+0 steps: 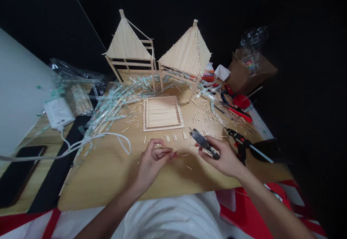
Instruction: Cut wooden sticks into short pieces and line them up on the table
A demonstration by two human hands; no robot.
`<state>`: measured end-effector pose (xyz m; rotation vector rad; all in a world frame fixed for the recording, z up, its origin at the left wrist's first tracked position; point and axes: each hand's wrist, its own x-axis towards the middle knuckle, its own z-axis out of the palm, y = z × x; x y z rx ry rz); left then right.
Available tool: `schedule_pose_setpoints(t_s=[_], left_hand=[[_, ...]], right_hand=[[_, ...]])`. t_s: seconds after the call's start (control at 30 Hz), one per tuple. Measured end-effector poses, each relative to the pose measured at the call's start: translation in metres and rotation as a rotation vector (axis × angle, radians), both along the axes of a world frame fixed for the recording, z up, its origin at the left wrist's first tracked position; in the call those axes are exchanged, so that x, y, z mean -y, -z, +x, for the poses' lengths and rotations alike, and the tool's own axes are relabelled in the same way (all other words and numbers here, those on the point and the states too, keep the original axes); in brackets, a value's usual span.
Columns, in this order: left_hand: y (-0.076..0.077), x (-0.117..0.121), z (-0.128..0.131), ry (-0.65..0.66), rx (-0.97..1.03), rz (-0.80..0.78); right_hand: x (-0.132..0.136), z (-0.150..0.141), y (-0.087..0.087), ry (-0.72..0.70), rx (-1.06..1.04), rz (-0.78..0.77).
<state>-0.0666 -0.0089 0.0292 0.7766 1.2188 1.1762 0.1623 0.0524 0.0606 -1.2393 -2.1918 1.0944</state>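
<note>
My left hand (155, 157) is closed in a pinch over the table's near side; whatever its fingertips hold is too small to make out. To its right, my right hand (221, 156) grips a dark hand tool (203, 142), its far end pointing up and left; blur hides its exact kind. Short cut wooden sticks (174, 137) lie in small groups just beyond my hands. Behind them is a flat rectangular stick panel (163, 112) with a raised rim. Two stick-built models with pitched roofs, a left one (127, 42) and a right one (187, 51), stand at the back.
Clear plastic wrappers and long sticks (114, 105) heap up at left. A black glue gun (238, 139) lies at right, below a red-handled tool (237, 112). White cables (94, 137) run from a white charger (58, 112); a phone (20, 172) lies far left. A cardboard box (244, 69) stands back right.
</note>
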Motion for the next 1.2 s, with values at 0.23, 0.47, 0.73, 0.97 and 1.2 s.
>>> schedule_pose_setpoints(t_s=[0.23, 0.47, 0.73, 0.97, 1.2], left_hand=[[-0.023, 0.015, -0.005, 0.111, -0.043, 0.259], [-0.025, 0.026, -0.007, 0.228, -0.336, 0.47], [-0.03, 0.028, -0.011, 0.325, -0.512, 0.614], [-0.03, 0.029, -0.014, 0.351, -0.407, 0.512], [-0.019, 0.024, -0.008, 0.327, -0.138, 0.204]], right_hand=[[0.012, 0.025, 0.012, -0.084, 0.141, 0.438], [0.011, 0.013, 0.003, -0.117, 0.203, 0.775], [0.007, -0.001, -0.003, -0.189, 0.194, 0.829], [0.007, -0.006, -0.005, -0.246, 0.225, 0.803], [0.008, -0.003, -0.002, -0.335, 0.32, 0.694]])
